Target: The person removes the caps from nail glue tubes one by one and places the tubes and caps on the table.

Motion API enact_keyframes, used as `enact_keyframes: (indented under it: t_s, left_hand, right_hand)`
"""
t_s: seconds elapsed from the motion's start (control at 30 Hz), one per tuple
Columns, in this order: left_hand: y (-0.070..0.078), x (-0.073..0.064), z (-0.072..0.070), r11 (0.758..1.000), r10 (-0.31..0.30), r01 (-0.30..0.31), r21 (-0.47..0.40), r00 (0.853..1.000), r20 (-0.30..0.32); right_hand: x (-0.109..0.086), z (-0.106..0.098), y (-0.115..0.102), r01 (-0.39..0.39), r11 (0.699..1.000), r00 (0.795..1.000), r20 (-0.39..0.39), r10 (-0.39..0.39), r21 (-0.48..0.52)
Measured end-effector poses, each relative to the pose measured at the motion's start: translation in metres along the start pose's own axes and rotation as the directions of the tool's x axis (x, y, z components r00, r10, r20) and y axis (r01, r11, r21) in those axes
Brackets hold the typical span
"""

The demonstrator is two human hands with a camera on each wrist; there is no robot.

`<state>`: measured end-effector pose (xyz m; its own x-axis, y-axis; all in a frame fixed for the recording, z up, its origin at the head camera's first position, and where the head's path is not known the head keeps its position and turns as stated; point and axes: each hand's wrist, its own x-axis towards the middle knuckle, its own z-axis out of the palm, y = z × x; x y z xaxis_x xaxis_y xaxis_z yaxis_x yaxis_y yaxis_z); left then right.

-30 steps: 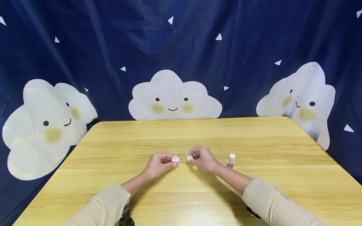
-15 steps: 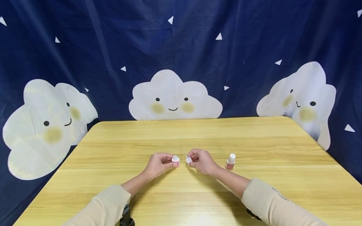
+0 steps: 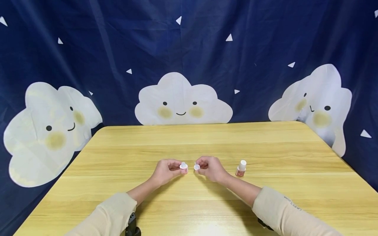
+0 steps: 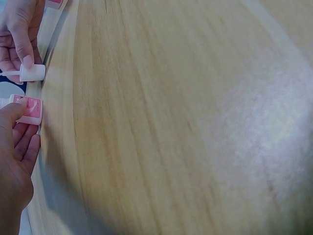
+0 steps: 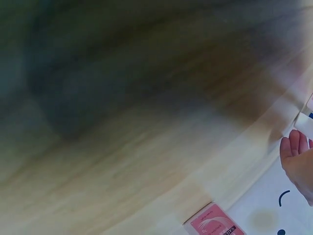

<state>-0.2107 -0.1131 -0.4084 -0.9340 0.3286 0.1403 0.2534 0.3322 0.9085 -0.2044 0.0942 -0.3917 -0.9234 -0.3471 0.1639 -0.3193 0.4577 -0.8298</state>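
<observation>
My left hand [image 3: 166, 172] grips a small white bottle [image 3: 183, 168] with a pink label [image 4: 33, 108]; its cap is off and a pale neck shows on top. Close to its right, my right hand [image 3: 212, 168] pinches a white cap [image 3: 197, 167]. From that cap a thin white applicator stem [image 4: 10, 73] sticks out, clearest in the left wrist view. Bottle and cap are apart, with a narrow gap between. The right wrist view catches my right fingers [image 5: 294, 142] on the cap [image 5: 305, 125] at its right edge.
A second small bottle [image 3: 240, 170], red-labelled with its white cap on, stands upright on the wooden table [image 3: 189, 203] right of my right hand. Beyond the table's far edge hangs a dark blue curtain [image 3: 206, 59] with white clouds.
My right hand has shifted slightly toward me and turned the cap, uncovering more of the second bottle. My left hand and its bottle have stayed in place.
</observation>
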Motion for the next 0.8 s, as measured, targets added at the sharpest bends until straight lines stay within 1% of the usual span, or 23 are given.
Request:
enact_keyframes:
  t_s: [0.2, 0.33, 0.57, 0.73, 0.8]
  left_hand:
    - [0.0008, 0.0003, 0.0001, 1.0, -0.003, 0.003, 0.01, 1.0, -0.005]
    - [0.0013, 0.0005, -0.0002, 1.0, 0.002, -0.002, 0.012, 1.0, 0.007]
    - [0.0012, 0.0013, -0.0011, 1.0, -0.011, 0.011, 0.018, 1.0, 0.013]
    - [0.0003, 0.0014, -0.0011, 1.0, 0.01, -0.011, 0.022, 1.0, 0.014]
    - [0.0001, 0.0012, -0.0011, 1.0, 0.008, -0.008, 0.019, 1.0, 0.015]
  right_hand:
    - [0.0006, -0.0004, 0.0011, 0.003, 1.0, 1.0, -0.001, -0.003, 0.006]
    - [0.0007, -0.0003, 0.0017, -0.007, 1.0, 1.0, 0.001, 0.007, 0.02]
    - [-0.0003, -0.0008, 0.0017, 0.003, 1.0, 1.0, 0.008, -0.003, 0.004]
    - [-0.0008, -0.0009, 0.0015, 0.003, 1.0, 1.0, 0.01, -0.003, 0.009]
    - [-0.0007, -0.0008, 0.0014, 0.001, 1.0, 1.0, 0.011, -0.001, 0.007]
